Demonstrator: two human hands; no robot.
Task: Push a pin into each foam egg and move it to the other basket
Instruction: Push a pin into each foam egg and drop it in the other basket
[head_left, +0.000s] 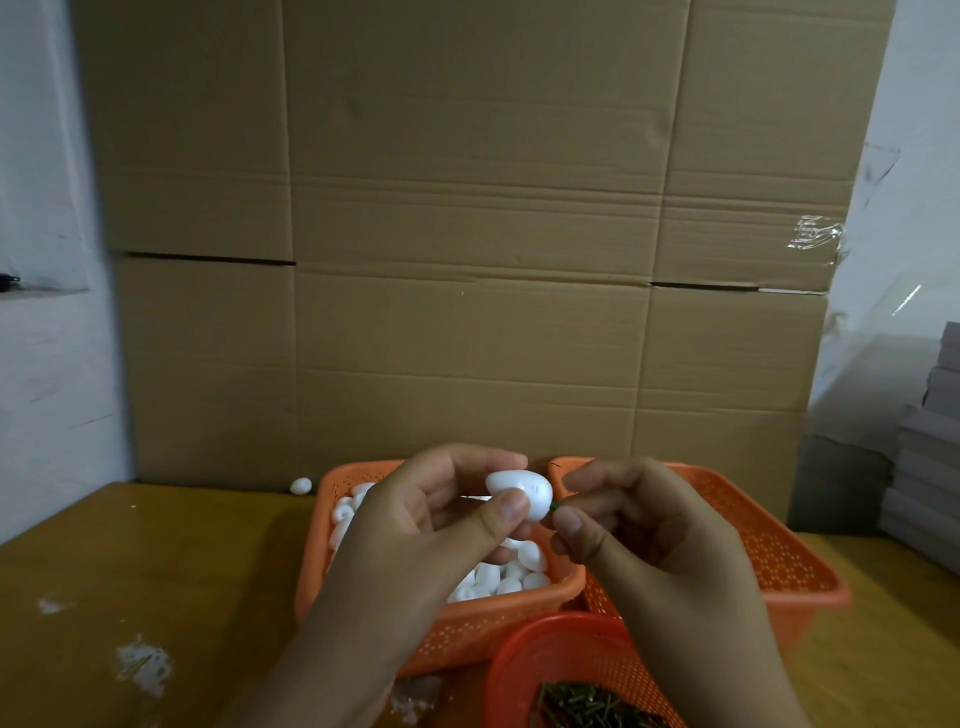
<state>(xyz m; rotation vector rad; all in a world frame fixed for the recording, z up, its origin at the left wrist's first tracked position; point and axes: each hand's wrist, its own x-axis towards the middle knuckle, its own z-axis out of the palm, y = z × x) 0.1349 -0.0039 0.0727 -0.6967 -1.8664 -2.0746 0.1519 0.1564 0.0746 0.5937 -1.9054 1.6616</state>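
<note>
We note the left hand (441, 519) raised over the baskets, thumb and curled fingers gripping a white foam egg (519, 493) that lies on its side. The right hand (644, 525) meets it from the right, thumb and forefinger pinching a thin green pin (554, 506) whose tip touches the egg's narrow end; how deep it sits we cannot tell. Beneath the left hand stands an orange mesh basket (457, 629) heaped with loose white eggs (498, 577); the hand and forearm hide much of the heap. Just beside it on the right is a second orange basket (779, 561), its inside largely blocked by the right hand, so we cannot tell what it holds. Nearest us, a small round red basket (561, 654) carries a pile of dark green pins (587, 706), partly cut off by the right wrist and the frame edge. One stray egg (301, 486) lies on the brown table (156, 582) by the cardboard sheets (467, 234) that wall off the back. White scuffs (143, 665) mark the tabletop at left; stacked grey boxes (930, 457) stand at far right.
</note>
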